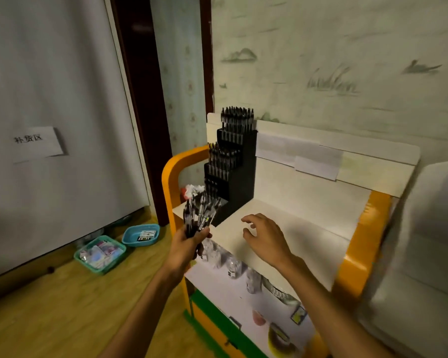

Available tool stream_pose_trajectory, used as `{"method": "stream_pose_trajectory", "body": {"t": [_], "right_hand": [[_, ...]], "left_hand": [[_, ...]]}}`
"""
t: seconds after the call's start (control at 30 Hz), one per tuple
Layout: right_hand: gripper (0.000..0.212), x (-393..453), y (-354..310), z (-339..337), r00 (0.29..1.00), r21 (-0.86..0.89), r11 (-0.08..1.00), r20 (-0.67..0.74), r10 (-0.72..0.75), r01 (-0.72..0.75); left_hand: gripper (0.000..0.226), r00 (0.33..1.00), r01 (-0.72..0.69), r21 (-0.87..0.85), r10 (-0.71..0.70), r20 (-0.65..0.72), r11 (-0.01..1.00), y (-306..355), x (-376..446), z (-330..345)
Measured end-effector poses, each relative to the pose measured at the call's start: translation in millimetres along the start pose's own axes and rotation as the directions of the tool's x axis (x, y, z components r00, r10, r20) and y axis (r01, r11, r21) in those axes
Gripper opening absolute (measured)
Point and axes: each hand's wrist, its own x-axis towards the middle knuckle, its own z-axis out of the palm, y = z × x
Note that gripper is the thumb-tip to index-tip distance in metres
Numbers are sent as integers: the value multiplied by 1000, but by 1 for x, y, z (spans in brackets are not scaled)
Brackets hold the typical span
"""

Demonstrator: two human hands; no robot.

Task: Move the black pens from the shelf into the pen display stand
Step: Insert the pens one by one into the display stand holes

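a: so, left hand (189, 241) curled round a fanned bundle of black pens (201, 211), held just in front of the pen display stand (233, 171); upper tiers of the stand already full of pens.

b: right; right hand (263, 235) hovering over the white shelf (295, 228), fingers loosely spread, holding nothing.

a: probably light, stiff, smooth-barrelled; likely to slip sideways out of a loose bunch; best pinched singly at mid-barrel, tip down into a slot.

b: legible writing: paper sign (38, 143) on the grey panel, apparently "补货区"; pen branding too small to read.
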Motion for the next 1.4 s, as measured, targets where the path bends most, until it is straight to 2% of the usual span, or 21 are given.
{"method": "stream_pose_trajectory", "body": {"t": [0.3,0.5,0.8,0.9,1.07,1.17,1.27,1.4], "right_hand": [[29,99,6,50,991,26,995,-81,102,-101],[30,126,8,69,982,-29,984,-80,172,-174],[33,161,7,95,944,-94,946,-150,294,-310],[31,175,5,103,929,-100,939,-212,303,-329],[19,197,-7,123,876,-14,932,-346,335,-361],[17,211,-14,134,827,96,913,-396,400,-396],[18,227,-21,141,780,228,878,-403,479,-421],[8,244,-34,149,745,433,804,-351,567,-408]], "left_hand": [[23,990,-47,148,26,141,988,1,118,-63],[24,989,-28,143,7,151,989,-6,169,-82],[20,935,-90,96,51,351,991,-10,245,-80],[18,911,-41,45,19,412,998,-15,275,-76],[13,859,-19,5,14,512,1000,-29,319,-78],[8,833,51,-20,-32,553,998,-40,338,-76],[9,800,102,-51,-52,598,993,-50,352,-76],[17,798,72,-53,-25,602,996,-61,364,-74]]}}
